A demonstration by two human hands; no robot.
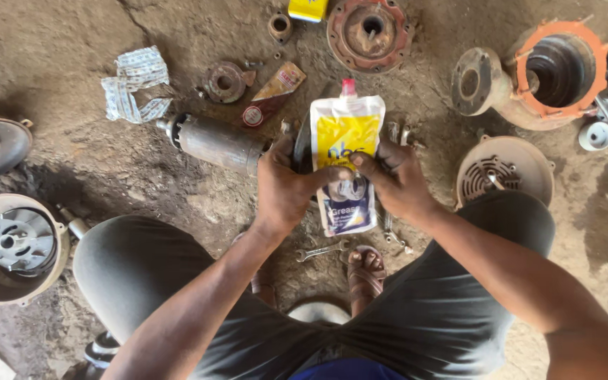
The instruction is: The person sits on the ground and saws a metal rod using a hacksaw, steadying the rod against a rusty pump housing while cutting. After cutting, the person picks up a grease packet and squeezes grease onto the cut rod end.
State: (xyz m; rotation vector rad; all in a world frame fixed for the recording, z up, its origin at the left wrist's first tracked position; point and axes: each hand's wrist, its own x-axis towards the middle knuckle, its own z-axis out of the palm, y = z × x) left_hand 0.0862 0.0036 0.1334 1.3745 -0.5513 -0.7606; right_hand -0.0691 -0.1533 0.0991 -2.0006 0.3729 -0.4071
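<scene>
Pouch: we find a soft white and yellow grease pouch (346,158) with a pink cap at its top, held upright over the dirt floor (107,169), roughly at the middle of the ground in view.
Left hand: the left hand (286,186) grasps the pouch at its left edge, thumb pressed across the front panel.
Right hand: the right hand (397,181) grasps the right edge, thumb meeting the other thumb near mid-height.
Handling: we judge the pouch light and pliable; it will buckle under a squeeze, and its film may be slippery if greasy. We judge the side seams and the stiff neck below the cap the firmest places to take hold.
Below the pouch: a small open-ended spanner (321,250) lies on the floor just beside a sandalled foot (366,271).
Left of the pouch: a grey cylindrical rotor (216,143) lies near the left hand; beyond it lie a crumpled printed wrapper (135,84) and a small rusty flange (225,82).
Far edge: a round rusted housing (369,32) sits at the top edge of the floor in view.
Right side: an orange-rimmed pump casing (550,74) lies toward the top right corner, and a slotted end cover (504,172) sits near the right knee.
Left edge: a finned motor cover (15,246) lies by the left knee.
</scene>
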